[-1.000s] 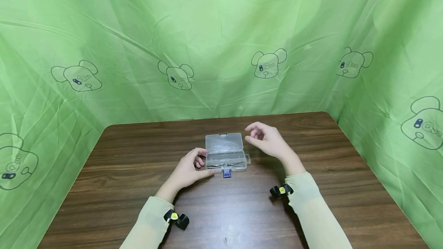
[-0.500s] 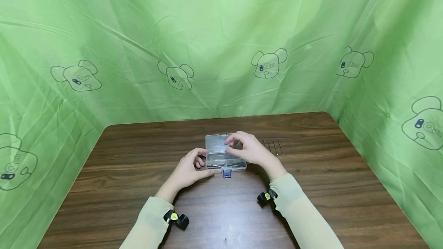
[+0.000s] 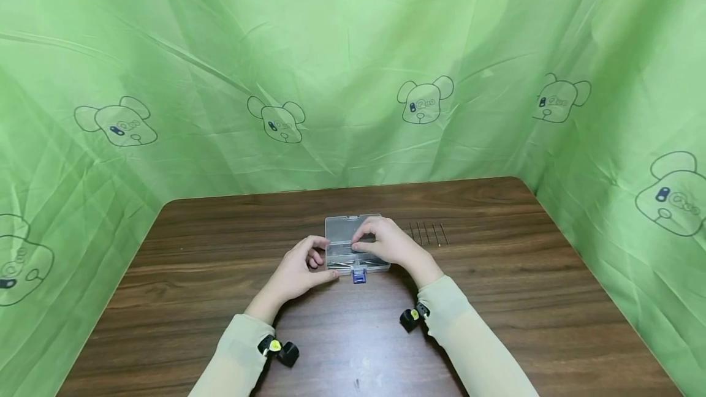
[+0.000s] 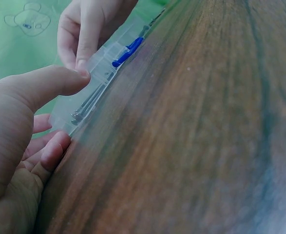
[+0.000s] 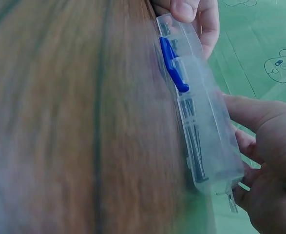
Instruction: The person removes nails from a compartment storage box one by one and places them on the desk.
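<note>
A clear plastic box [image 3: 336, 265] with a blue latch [image 3: 359, 276] lies with its lid [image 3: 334, 227] raised back. Metal nails [image 5: 195, 141] show through its front compartment. My left hand [image 3: 298, 268] grips the box's left end, thumb at the front corner and fingers behind. My right hand [image 3: 386, 244] reaches over the right half of the box, curled thumb and index fingertips close together at the rear compartment. Those fingertips are partly hidden by the box wall in the right wrist view, and I cannot tell whether they pinch a nail.
Several loose nails [image 3: 428, 234] lie in a row on the brown wooden table [image 3: 529, 299], just right of the box. A green cloth curtain [image 3: 353, 164] with bear outlines rises behind the table's far edge and along both sides.
My right hand has moved left from beyond the box's right side and lowered its fingertips to the rear compartment, uncovering the row of nails. The left hand stays at the box.
</note>
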Demonstrator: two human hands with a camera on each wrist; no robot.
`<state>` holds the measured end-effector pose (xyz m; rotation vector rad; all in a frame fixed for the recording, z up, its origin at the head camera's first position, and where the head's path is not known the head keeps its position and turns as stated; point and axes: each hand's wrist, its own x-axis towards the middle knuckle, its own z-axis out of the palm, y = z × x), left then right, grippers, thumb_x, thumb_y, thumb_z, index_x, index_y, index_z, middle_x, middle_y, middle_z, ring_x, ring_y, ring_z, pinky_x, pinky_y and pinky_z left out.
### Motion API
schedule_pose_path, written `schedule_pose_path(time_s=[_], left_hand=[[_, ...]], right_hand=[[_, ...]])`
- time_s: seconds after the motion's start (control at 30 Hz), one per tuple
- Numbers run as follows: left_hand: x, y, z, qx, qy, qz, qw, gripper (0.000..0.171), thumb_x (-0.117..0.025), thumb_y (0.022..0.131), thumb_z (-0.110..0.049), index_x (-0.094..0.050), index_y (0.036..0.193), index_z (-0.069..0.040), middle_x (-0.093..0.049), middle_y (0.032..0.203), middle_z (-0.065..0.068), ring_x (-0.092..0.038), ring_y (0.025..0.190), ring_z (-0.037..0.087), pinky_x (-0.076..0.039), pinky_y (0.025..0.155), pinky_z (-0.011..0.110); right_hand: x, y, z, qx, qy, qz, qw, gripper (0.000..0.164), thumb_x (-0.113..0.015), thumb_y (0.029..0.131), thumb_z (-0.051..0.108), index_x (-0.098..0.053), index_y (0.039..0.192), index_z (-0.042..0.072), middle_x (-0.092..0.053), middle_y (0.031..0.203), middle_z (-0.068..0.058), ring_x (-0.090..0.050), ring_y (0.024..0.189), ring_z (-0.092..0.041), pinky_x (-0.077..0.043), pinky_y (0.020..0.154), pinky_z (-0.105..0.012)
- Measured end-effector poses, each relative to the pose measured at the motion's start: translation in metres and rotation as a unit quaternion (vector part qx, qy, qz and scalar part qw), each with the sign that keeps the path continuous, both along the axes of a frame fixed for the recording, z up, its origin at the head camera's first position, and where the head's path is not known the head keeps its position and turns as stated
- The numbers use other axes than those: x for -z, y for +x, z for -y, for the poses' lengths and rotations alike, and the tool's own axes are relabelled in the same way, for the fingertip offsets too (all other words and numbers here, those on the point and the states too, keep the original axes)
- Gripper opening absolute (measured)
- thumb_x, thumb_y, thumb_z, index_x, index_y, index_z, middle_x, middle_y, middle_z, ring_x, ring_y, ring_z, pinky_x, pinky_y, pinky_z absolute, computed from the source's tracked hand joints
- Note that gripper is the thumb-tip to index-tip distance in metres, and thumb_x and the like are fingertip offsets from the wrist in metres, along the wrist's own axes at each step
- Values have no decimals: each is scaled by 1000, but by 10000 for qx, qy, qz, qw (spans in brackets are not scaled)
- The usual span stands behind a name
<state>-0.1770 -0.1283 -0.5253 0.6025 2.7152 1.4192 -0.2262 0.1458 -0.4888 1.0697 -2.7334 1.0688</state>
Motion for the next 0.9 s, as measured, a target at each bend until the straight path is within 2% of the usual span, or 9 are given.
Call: schedule_pose_path(time_s=[0.2,0.5,0.9], left_hand=[[0,-1,0,-9,-53,18,10000,69,-100,81,-30,-65,138,-12,-66,103,-1,-63,88,14,-53,81,27],[1,1,1,-26,-60,-8,10000,69,-101,81,-31,-65,137,-12,-66,103,-2,-63,87,14,-53,81,27],[1,0,2,-16,-117,-64,9999,69,-100,81,-33,-65,137,-12,-66,103,-3,-62,87,13,-53,81,27]], right_hand=[[-2,-3,2,-171,265,7,9995,6,-90,93,18,-88,98,15,-73,104,2,-69,106,-20,-56,98,-40],[-1,-8,5,-189,328,400,9985,7,-92,89,17,-89,95,16,-72,102,4,-68,104,-18,-56,97,-37],[10,-12,7,-199,546,-164,9982,11,-93,88,26,-90,96,21,-69,103,6,-66,105,-18,-53,99,-38]])
